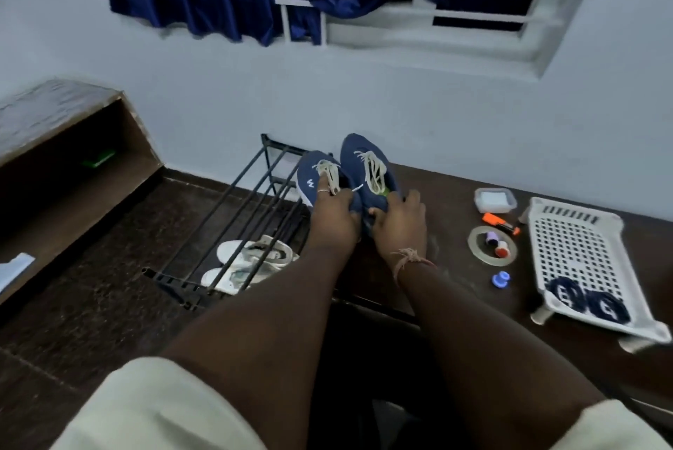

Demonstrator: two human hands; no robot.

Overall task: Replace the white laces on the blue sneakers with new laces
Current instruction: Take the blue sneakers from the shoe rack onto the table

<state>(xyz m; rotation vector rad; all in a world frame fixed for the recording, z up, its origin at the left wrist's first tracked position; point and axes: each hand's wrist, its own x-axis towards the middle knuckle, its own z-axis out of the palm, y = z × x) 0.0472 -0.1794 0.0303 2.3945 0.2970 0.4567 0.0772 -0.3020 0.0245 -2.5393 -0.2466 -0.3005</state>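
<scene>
Sneakers first: two blue knit sneakers [349,173] look light and soft-walled, so gripping at the heel collar is best. Left hand [333,216] and right hand [397,220] each curl round a heel, holding the pair toes-up between black metal rack [233,216] and dark wooden table [448,260]. White flat laces [375,171] are threaded, ends loose, limp. Dark blue coiled laces [586,300], probably the replacements, lie on white perforated plastic tray [582,249].

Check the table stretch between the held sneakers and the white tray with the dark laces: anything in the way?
Both hands, left hand and right hand, already hold the blue sneakers. Between them and the white tray lie a tape roll, an orange marker, a lidded box and a blue cap. New laces sit on the tray.
</scene>
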